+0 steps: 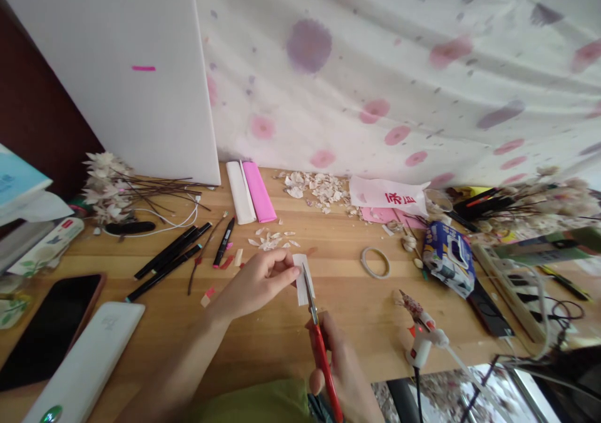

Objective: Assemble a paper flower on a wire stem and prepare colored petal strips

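Over the front middle of the wooden desk, my left hand [267, 280] pinches a small white strip of paper [302, 295] by its left edge. My right hand [339, 363] grips a pair of scissors [321, 355] with red handles. Their blades point away from me and lie across the strip's right part; whether they have cut into it I cannot tell. Just beyond the left hand is a little pile of pale petals [271, 241]. Small red and cream paper scraps [228, 261] lie to the left of it.
Black markers [173, 251] and a phone [49, 323] lie on the left. White and pink paper rolls [259, 191] rest at the back. Right of the scissors are a tape roll [375, 263], a glue gun [419, 341] with its cord, and a blue tissue pack [448, 257].
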Motion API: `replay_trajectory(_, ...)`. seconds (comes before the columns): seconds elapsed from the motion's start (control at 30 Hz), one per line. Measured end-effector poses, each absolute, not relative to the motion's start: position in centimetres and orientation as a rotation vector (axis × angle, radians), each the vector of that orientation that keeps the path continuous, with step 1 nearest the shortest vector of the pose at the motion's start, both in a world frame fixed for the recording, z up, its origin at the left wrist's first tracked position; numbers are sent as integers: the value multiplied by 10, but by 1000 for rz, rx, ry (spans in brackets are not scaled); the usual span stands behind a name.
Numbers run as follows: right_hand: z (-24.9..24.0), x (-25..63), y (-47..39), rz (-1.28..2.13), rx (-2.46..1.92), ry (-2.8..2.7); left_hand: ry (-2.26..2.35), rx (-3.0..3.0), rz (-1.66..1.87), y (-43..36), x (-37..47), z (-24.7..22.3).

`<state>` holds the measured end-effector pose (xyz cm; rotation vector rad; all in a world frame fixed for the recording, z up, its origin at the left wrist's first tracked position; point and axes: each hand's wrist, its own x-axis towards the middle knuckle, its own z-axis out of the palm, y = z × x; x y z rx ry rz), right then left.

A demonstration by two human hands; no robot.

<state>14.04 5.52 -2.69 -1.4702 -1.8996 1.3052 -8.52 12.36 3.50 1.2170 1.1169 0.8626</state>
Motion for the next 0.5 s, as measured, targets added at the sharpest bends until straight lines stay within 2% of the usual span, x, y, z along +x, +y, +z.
replay_trajectory(0.5,-12,137,60,1287,-1438,-1928,1064,1257,839,120,-71,37)
